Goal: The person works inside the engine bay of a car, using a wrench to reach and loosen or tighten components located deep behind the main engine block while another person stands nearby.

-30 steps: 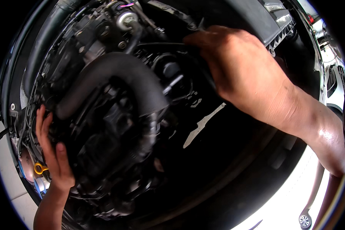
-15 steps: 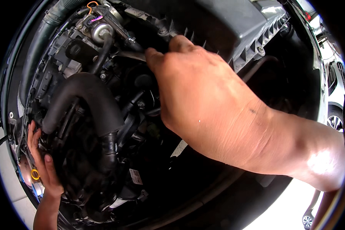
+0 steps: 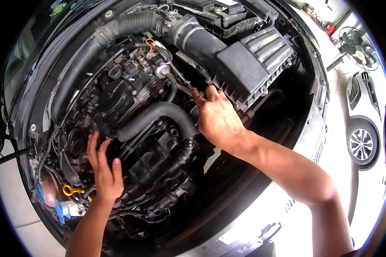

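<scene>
My left hand (image 3: 106, 177) is open, its fingers spread over the left side of the engine. Its fingertips lie near the round black filler cap (image 3: 76, 142) and the lower end of a thick, curved black hose (image 3: 158, 112). Whether they touch the engine cannot be told. My right hand (image 3: 221, 122) reaches into the gap between the engine and the black air filter box (image 3: 242, 66). Its fingers are bent downward, and most of their tips are hidden there. What they grip is out of sight.
A ribbed intake duct (image 3: 137, 22) runs along the far side. At the left are a yellow dipstick ring (image 3: 74, 190), a pinkish coolant tank (image 3: 51, 188) and a blue-capped filler neck (image 3: 68, 208). Beyond the white front edge stand a fan (image 3: 357, 48) and a white car (image 3: 364, 103).
The view has pulled back, so more of the engine bay shows and both hands look smaller. My right hand stays at the gap by the filter box, my left hand near the hose end.
</scene>
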Tool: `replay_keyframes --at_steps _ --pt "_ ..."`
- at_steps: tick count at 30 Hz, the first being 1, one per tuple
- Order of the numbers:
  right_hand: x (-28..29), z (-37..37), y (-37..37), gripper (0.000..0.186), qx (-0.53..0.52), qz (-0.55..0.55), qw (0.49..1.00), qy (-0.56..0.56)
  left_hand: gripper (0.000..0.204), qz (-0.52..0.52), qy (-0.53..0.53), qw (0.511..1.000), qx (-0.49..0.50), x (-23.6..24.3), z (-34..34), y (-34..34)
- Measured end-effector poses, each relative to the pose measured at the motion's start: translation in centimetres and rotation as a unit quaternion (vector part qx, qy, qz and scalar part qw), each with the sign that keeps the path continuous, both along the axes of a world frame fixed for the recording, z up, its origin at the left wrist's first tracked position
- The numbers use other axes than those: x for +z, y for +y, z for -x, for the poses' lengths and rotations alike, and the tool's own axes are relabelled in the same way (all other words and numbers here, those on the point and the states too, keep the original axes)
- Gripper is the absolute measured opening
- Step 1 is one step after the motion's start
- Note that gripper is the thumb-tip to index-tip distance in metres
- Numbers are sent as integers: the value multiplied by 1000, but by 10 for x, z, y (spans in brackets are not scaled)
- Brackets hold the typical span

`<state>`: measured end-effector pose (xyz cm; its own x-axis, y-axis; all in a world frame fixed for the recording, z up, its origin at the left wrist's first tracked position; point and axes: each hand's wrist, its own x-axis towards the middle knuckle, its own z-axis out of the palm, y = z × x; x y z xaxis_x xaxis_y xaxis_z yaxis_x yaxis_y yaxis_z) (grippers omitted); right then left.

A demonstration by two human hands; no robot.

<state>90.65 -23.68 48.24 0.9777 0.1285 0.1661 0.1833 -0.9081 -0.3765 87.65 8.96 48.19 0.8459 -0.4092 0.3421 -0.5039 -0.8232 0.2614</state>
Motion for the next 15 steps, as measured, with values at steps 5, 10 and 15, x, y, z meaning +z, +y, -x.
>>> replay_keyframes --at_steps 5,10,15 --pt "-1 5 8 61 -30 6 999 20 44 0 24 1000 11 5 1 -4" --pt "-10 0 7 58 -22 -27 999 11 44 2 29 999 16 4 2 -4" --pt "-12 -8 9 56 -17 -85 995 40 46 4 20 1000 5 4 1 -2"
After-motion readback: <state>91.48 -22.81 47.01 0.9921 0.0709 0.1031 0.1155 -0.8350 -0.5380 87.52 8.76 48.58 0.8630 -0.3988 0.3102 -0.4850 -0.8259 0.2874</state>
